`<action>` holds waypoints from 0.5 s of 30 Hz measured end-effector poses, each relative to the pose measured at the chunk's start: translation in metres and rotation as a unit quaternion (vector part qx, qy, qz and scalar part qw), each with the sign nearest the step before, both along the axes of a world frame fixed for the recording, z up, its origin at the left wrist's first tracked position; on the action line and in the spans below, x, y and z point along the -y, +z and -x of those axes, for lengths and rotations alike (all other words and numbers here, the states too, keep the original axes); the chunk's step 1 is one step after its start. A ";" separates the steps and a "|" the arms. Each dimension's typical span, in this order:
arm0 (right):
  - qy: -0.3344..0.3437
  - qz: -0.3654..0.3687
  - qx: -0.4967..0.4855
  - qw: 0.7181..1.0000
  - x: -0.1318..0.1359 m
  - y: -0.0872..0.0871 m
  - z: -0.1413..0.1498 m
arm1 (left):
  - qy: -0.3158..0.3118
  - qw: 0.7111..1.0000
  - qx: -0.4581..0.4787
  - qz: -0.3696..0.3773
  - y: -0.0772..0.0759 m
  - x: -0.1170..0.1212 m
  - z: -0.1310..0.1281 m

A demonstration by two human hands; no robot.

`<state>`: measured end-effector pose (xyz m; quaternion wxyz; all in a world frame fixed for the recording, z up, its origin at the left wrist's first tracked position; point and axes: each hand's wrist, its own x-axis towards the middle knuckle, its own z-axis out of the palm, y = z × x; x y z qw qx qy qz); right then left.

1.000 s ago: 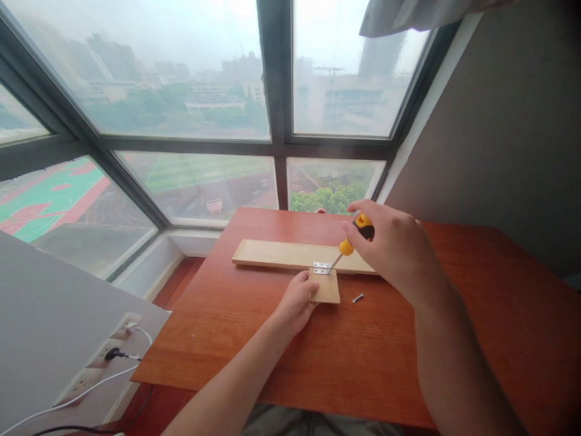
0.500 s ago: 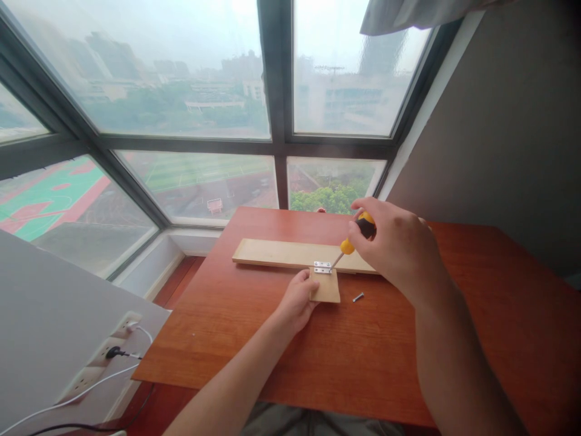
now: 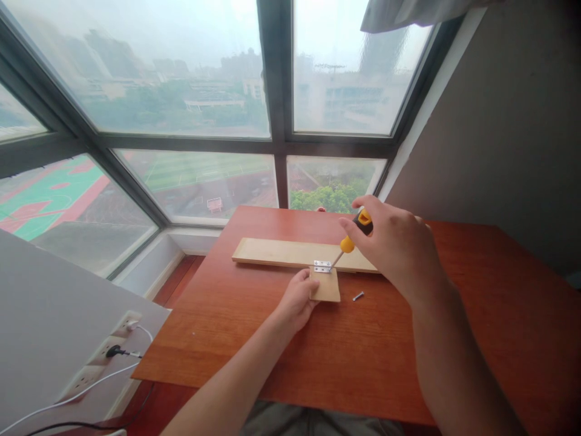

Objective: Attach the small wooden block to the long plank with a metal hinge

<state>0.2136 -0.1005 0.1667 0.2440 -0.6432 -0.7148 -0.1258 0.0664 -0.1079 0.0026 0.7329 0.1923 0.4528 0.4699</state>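
Gripping small wood block (image 3: 325, 288) with left hand (image 3: 298, 298), screwdriver (image 3: 347, 244) in right (image 3: 394, 245), tip at hinge (image 3: 322, 266), frame center.

Person here, bare-handed: left hand (image 3: 297, 300) and right hand (image 3: 394, 242) both ungloved. Left forearm (image 3: 240, 375) and right forearm (image 3: 447, 357) bare too, plain wrists. Down at lap, muted grey-green clothing (image 3: 281, 419), soft-looking, loosely creased, darker line near middle; seam or fold, can't tell from here.
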 end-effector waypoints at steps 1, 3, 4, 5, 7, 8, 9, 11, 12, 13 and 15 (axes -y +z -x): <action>0.005 0.002 -0.003 1.000 0.000 0.000 -0.001 | 0.000 1.000 0.001 0.000 0.000 0.000 0.000; 0.029 0.004 -0.018 0.999 0.001 0.001 -0.002 | 0.002 1.000 0.002 -0.002 -0.001 0.000 0.000; 0.043 0.004 -0.026 0.999 0.001 0.001 -0.003 | 0.003 1.000 0.002 -0.002 -0.001 0.000 0.000; 0.057 0.004 -0.033 0.998 0.002 0.002 -0.003 | 0.004 1.000 0.003 -0.003 -0.001 0.000 0.000; 0.082 0.006 -0.042 0.996 0.004 0.003 -0.003 | 0.007 1.000 0.004 -0.004 -0.002 0.000 0.000; 0.092 0.009 -0.044 0.995 0.005 0.003 -0.003 | 0.007 1.000 0.006 -0.004 -0.002 0.000 0.000; 0.097 0.011 -0.045 0.994 0.005 0.003 -0.003 | 0.007 1.000 0.008 -0.004 -0.002 0.000 0.000; 0.084 0.010 -0.043 0.995 0.004 0.002 -0.003 | 0.005 1.000 0.010 -0.003 -0.003 0.000 0.000; 0.065 0.007 -0.039 0.997 0.003 0.002 -0.003 | 0.005 1.000 0.011 -0.003 -0.003 0.000 0.000; 0.041 0.004 -0.035 0.999 0.002 0.001 -0.003 | 0.004 1.000 0.012 -0.002 -0.003 0.000 0.000; 0.000 -0.001 -0.027 1.000 0.000 0.000 -0.004 | 0.004 1.000 0.013 -0.002 -0.003 0.001 0.001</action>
